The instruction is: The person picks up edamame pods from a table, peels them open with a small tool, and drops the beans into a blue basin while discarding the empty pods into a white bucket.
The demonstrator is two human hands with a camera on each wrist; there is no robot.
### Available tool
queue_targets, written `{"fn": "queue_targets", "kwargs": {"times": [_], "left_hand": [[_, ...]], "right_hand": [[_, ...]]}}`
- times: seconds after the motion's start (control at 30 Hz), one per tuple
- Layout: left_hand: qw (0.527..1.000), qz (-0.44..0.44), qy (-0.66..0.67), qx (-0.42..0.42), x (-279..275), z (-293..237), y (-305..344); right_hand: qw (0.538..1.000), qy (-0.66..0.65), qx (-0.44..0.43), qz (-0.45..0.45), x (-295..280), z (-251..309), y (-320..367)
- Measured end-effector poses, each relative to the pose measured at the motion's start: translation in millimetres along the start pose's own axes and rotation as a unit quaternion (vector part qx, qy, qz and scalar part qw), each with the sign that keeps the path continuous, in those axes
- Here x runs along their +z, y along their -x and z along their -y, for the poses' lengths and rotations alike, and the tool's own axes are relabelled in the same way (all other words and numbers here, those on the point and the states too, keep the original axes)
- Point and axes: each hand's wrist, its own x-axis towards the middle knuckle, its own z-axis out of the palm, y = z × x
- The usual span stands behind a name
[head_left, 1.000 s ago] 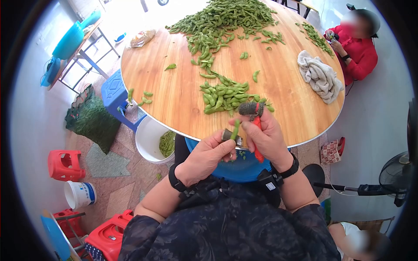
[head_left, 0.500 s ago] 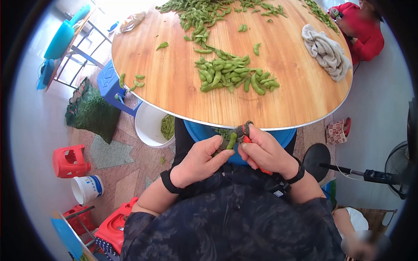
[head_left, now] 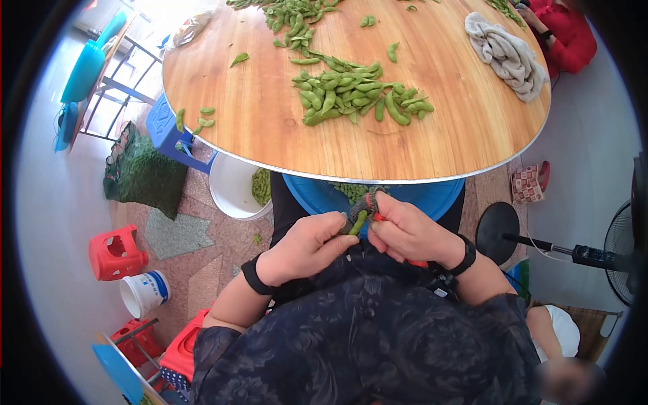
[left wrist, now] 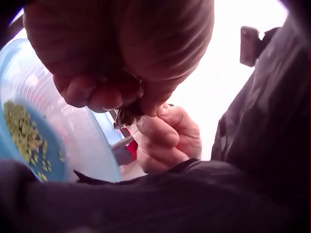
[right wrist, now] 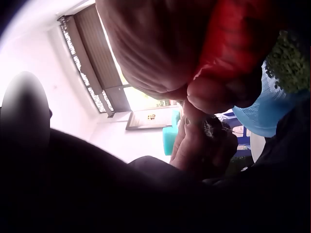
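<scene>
Here, at the near edge of the blue basin (head_left: 435, 202), we see one edamame pod (head_left: 358, 223) between the two hands, its lower end pinched by the thumb and fingers of the left hand (head_left: 304, 246). The right hand (head_left: 415, 233) has its fingers curled around one red handle (right wrist: 238, 43), and beside the pod sits a dark finger cover (head_left: 366, 202) with a red band. What the handle leads to is hidden from us.

Counting outward from the basin, we find one round wooden counter (head_left: 270, 142) just beyond it. A pile of pods (head_left: 331, 94) rests there, too overlapped for us to number, and a second, looser group (head_left: 287, 17) trails away farther from the basin. One single pod (head_left: 393, 52) lies apart, beyond the basin and past the pile. One crumpled cloth (head_left: 506, 54) lies beyond the basin to its right.

As for containers, the basin holds loose green beans (left wrist: 24, 133), many and small. Left of the basin stands one white bucket (head_left: 226, 192) with a green heap (head_left: 260, 185) inside; we cannot tell whether these are whole pods or husks. One smaller white pail (head_left: 138, 297) is tilted on the floor, farther left of the basin and nearer the wearer, and one dark green sack (head_left: 152, 172) slumps well to the basin's left.
</scene>
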Motion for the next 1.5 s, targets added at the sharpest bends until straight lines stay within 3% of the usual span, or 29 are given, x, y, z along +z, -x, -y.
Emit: {"fn": "queue_targets", "kwargs": {"times": [0.07,0.1,0.17,0.2,0.23,0.3,0.33,0.37,0.4,0.43,0.47,0.57,0.63,0.7,0.73,0.77,0.83,0.87,0.9,0.93,0.97,1.03,1.13,1.23,1.3,1.33,1.4,1.47,1.5], "left_hand": [[0.965,0.069,0.236,-0.087,5,16,2],[0.965,0.072,0.237,-0.088,4,17,2],[0.829,0.117,0.505,-0.210,4,17,2],[0.786,0.113,0.570,-0.211,9,21,3],[0.786,0.113,0.570,-0.212,13,24,1],[0.699,0.080,0.684,-0.191,18,28,-5],[0.761,0.042,0.616,-0.199,21,32,-7],[0.761,0.047,0.616,-0.197,22,33,-9],[0.876,0.002,0.448,-0.176,19,26,-13],[0.953,-0.045,0.262,-0.147,19,22,-15],[0.976,-0.080,0.170,-0.114,19,24,-16],[0.989,-0.113,0.059,-0.075,24,37,-20],[0.975,-0.140,0.139,-0.104,34,40,-28],[0.931,-0.102,0.287,-0.200,37,44,-34],[0.862,-0.045,0.390,-0.321,33,51,-35],[0.862,-0.045,0.390,-0.322,32,51,-34],[0.783,-0.051,0.549,-0.288,29,45,-34],[0.783,-0.048,0.549,-0.288,31,43,-35],[0.846,-0.069,0.443,-0.290,34,40,-37],[0.895,-0.090,0.330,-0.287,35,39,-38],[0.895,-0.092,0.330,-0.286,35,44,-38],[0.945,-0.077,0.222,-0.229,35,57,-35],[0.941,-0.038,0.243,-0.233,34,63,-31],[0.932,0.000,0.235,-0.276,27,57,-32],[0.923,-0.014,0.253,-0.289,25,52,-33],[0.921,-0.035,0.260,-0.288,27,56,-33],[0.918,-0.058,0.268,-0.286,28,61,-31],[0.927,0.000,0.256,-0.273,24,65,-32],[0.928,0.000,0.256,-0.272,26,60,-34]], "right_hand": [[1.000,-0.024,0.003,-0.001,2,-7,-4],[0.994,-0.103,0.010,0.019,3,-12,-8],[0.982,-0.185,0.019,0.039,6,-24,-11],[0.947,-0.314,0.036,0.064,7,-28,-12],[0.894,-0.435,0.051,0.090,8,-32,-15],[0.891,-0.448,0.046,0.059,7,-37,-20],[0.886,-0.462,0.041,0.025,7,-39,-21],[0.886,-0.462,0.038,0.020,6,-42,-23],[0.903,-0.427,0.043,-0.021,6,-44,-25],[0.917,-0.390,0.049,-0.060,7,-47,-27],[0.922,-0.381,0.037,-0.056,8,-50,-27],[0.910,-0.404,0.034,-0.084,12,-55,-33],[0.912,-0.397,0.037,-0.094,16,-53,-37],[0.912,-0.394,0.043,-0.105,19,-54,-38],[0.911,-0.398,0.044,-0.100,18,-54,-38],[0.910,-0.402,0.044,-0.095,15,-55,-38],[0.911,-0.396,0.059,-0.099,9,-60,-42],[0.913,-0.387,0.077,-0.102,6,-64,-43],[0.913,-0.387,0.076,-0.102,3,-68,-43],[0.942,-0.301,0.063,-0.136,1,-72,-44],[0.962,-0.211,0.048,-0.167,-1,-74,-45],[0.970,-0.168,0.036,-0.172,-1,-71,-45],[0.979,-0.081,0.010,-0.188,-4,-69,-45],[0.990,-0.019,0.015,-0.139,-18,-81,-53],[0.950,0.173,0.025,-0.261,-27,-90,-59],[0.923,0.246,-0.051,-0.291,-31,-97,-61],[0.933,0.185,-0.083,-0.296,-33,-101,-58],[0.938,0.124,-0.113,-0.304,-33,-92,-50],[0.977,0.010,-0.045,-0.209,-31,-79,-42]]}}
